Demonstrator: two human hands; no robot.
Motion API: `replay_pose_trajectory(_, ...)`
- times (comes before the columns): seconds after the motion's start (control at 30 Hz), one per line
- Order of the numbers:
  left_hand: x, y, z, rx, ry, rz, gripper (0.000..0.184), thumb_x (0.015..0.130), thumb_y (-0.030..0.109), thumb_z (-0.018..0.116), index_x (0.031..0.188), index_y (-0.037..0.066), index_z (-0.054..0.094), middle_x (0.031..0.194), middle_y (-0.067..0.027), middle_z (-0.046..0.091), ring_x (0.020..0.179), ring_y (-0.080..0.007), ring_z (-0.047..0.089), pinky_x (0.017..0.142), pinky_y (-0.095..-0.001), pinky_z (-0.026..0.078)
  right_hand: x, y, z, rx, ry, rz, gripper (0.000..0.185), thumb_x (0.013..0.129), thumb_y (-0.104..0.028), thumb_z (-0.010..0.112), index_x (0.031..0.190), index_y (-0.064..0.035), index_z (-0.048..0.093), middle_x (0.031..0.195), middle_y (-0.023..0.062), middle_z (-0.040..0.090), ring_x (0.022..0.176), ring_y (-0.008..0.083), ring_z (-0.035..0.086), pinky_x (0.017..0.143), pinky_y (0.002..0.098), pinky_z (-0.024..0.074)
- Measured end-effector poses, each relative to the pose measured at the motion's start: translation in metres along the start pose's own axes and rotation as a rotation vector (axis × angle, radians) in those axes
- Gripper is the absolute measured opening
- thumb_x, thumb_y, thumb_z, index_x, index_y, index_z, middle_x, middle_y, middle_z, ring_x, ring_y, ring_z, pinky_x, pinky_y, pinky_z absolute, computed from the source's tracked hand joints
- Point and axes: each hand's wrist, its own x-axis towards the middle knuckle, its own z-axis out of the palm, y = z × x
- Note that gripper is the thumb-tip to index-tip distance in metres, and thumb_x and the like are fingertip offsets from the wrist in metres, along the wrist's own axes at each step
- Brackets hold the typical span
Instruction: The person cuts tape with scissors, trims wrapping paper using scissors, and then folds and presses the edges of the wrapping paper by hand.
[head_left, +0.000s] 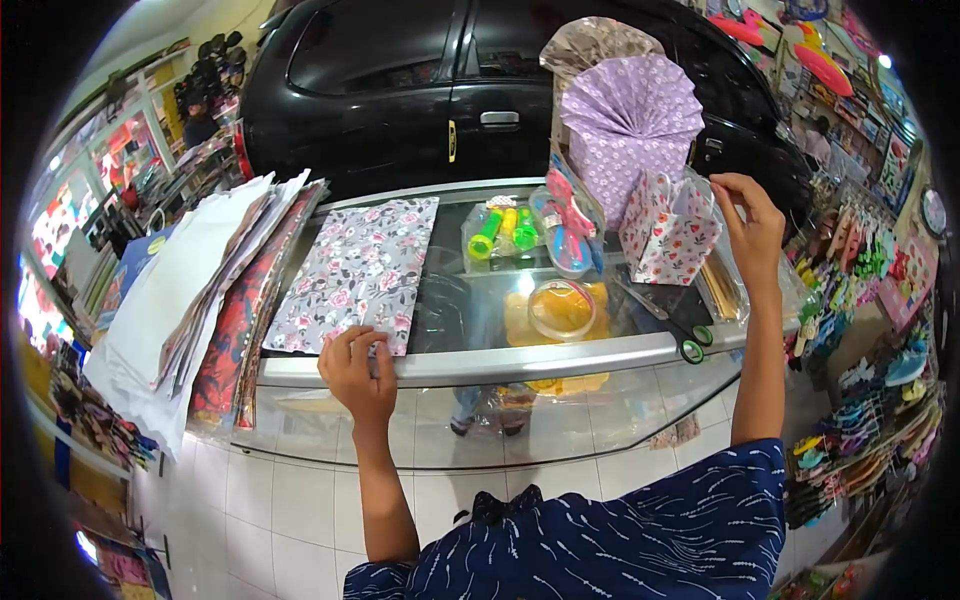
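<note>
My left hand [358, 370] rests at the counter's front edge, its bent fingers on the near edge of a flat grey paper piece [355, 270] with pink roses. The fingers are slightly apart and grip nothing. On the right, my right hand [752, 215] is raised beside a small white paper bag [672, 235] printed with red flowers. Its fingers curve loosely toward the bag's top corner; whether they touch it is unclear. Behind the bag stands a lilac floral paper piece with a pleated fan top [635, 125]. Green-handled scissors [672, 322] lie in front of the bag.
A glass counter with a metal rim [500, 362] bears a roll of clear tape [562, 310], green and yellow tubes [503, 230] and a pink-and-blue packaged item [570, 225]. Stacked paper sheets [190, 280] lean over the left end. A black car [390, 110] stands behind.
</note>
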Motion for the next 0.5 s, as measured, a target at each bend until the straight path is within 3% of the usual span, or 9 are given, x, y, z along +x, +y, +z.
replay_pose_trajectory(0.23,0.001,0.003,0.002,0.001,0.041,-0.024,0.007,0.079,0.011,0.058,0.083,0.012,0.063,0.094,-0.0015,0.061,0.093,-0.0206,0.055,0.097,-0.0420,0.032,-0.004,0.001,-0.003,0.068,0.046,0.069,0.017,0.086,-0.002,0.059,0.103,-0.0023,0.060,0.084,0.0071,0.063,0.078,0.0118,0.060,0.073,0.0253,0.0476)
replay_pose_trajectory(0.37,0.001,0.004,0.004,0.028,0.055,0.001,0.007,0.077,0.009,0.059,0.082,0.012,0.063,0.092,-0.0020,0.061,0.091,-0.0210,0.056,0.090,-0.0391,0.035,0.001,0.006,-0.010,-0.038,0.002,-0.018,0.022,0.090,-0.002,0.054,0.112,-0.0037,0.052,0.089,0.0083,0.060,0.080,0.0137,0.059,0.075,0.0274,0.0466)
replay_pose_trajectory(0.5,0.001,0.003,0.004,0.020,0.058,0.032,0.005,0.078,0.008,0.058,0.081,0.009,0.062,0.089,-0.0055,0.061,0.086,-0.0241,0.056,0.080,-0.0362,0.037,0.010,0.004,-0.008,-0.127,0.142,-0.120,0.018,0.093,-0.006,0.050,0.111,-0.0048,0.052,0.096,0.0132,0.059,0.082,0.0183,0.060,0.074,0.0278,0.0464)
